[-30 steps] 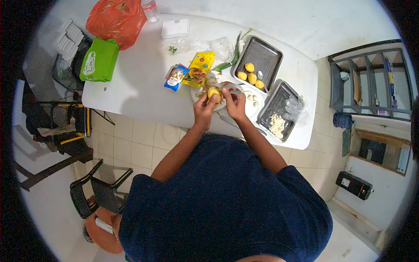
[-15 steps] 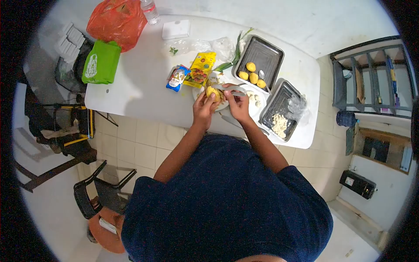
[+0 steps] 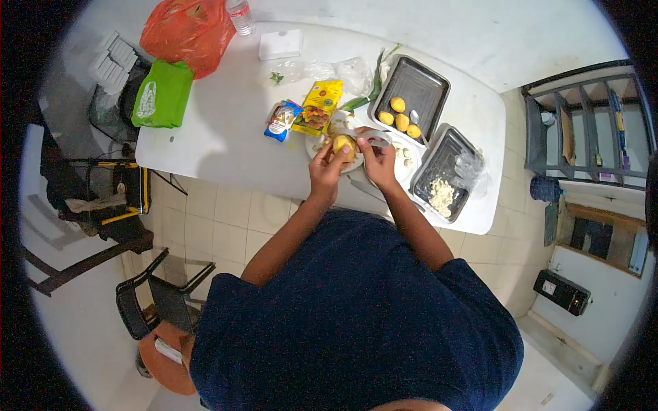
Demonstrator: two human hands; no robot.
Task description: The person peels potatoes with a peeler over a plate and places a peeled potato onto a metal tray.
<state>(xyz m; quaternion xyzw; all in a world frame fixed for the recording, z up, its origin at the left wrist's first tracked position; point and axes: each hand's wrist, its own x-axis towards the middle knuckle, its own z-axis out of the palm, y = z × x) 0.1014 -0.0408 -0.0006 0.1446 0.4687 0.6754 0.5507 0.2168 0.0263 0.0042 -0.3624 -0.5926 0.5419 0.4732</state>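
Observation:
My left hand [image 3: 327, 168] is closed around a yellow potato [image 3: 343, 144] above a white plate [image 3: 312, 147] with peelings on it. In my right hand [image 3: 378, 162] is a knife [image 3: 375, 137] with a broad pale blade, close to the potato's right side. Its handle is mostly hidden by my fingers. Just right of my right hand lies a second white plate [image 3: 409, 153] with small pale pieces. Behind it, a dark tray [image 3: 415, 83] holds several peeled potatoes [image 3: 397, 105] and a spoon [image 3: 415, 117].
Another tray [image 3: 431, 168] holds pale chopped food [image 3: 442, 194] and a plastic bag [image 3: 470, 168]. Left of the plate are a yellow packet [image 3: 321, 107] and a blue packet [image 3: 282, 121]. Farther left are a green bag [image 3: 163, 94], red bag [image 3: 188, 35] and bottle [image 3: 241, 17].
The potato has turned a little in my left hand, and both hands remain close together over the plate. The whole view has shifted slightly.

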